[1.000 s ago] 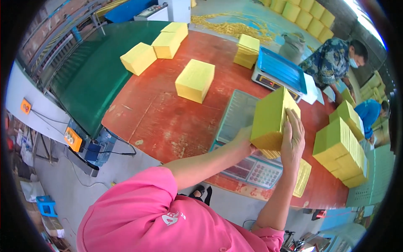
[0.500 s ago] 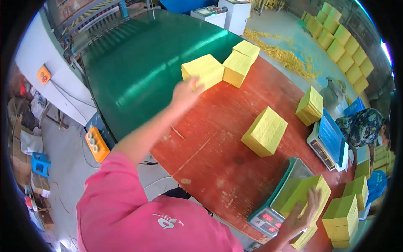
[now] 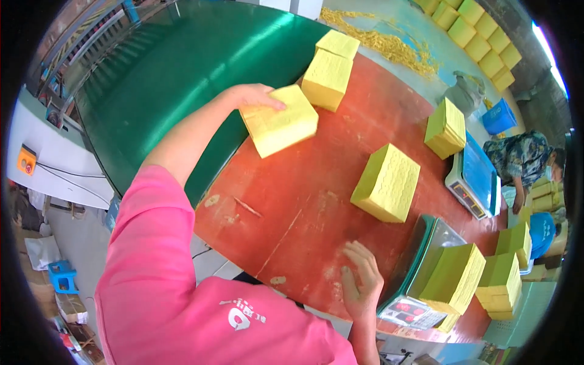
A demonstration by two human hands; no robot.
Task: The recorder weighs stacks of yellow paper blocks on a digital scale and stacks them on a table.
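Note:
My left hand (image 3: 257, 95) is closed on the far left edge of a block of yellow paper (image 3: 283, 125), where the green belt meets the red table. That block sits tilted, turned toward me. My right hand (image 3: 361, 280) hovers open over the table, fingers stretched and thumb apart, holding nothing. Just right of it stands a green scale (image 3: 398, 295) bearing another yellow paper block (image 3: 454, 278). Mid-table lies a single block (image 3: 389, 182), touched by neither hand. Beyond my left hand, more yellow blocks (image 3: 328, 76) rest by the belt's edge.
A green conveyor belt (image 3: 176, 79) borders the red table (image 3: 292, 225) on the left. At the right, a blue-topped scale (image 3: 473, 176) has a paper block (image 3: 446, 129) beside it. More stacks (image 3: 499, 283) line the right edge. A co-worker in a camouflage top (image 3: 520, 155) bends beyond.
My right hand has left the block on the green scale and moved left over the table. My left hand has gripped the block by the belt and pulled it slightly nearer. The view has shifted.

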